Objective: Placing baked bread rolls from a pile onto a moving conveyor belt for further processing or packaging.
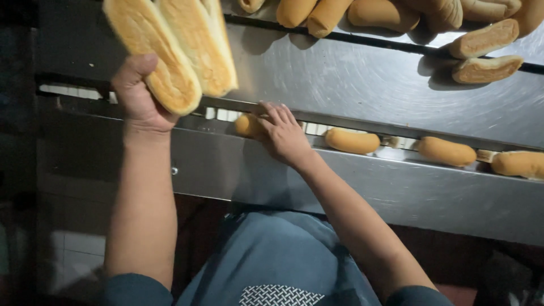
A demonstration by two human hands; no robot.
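Note:
My left hand (137, 93) holds up a split-open long bread roll (173, 48), its pale cut faces turned toward me, above the left end of a steel table. My right hand (282, 135) reaches into a narrow conveyor channel (396, 148) and closes its fingers on a golden roll (249, 126) lying there. More whole rolls (352, 140) (446, 151) (518, 163) lie in a line along the channel to the right.
A brushed steel table surface (351, 85) spans the upper half. Several rolls are piled along its far edge (317, 12), and two sliced rolls (486, 54) lie at the upper right. A steel front panel (408, 192) runs below the channel. Dark space lies to the left.

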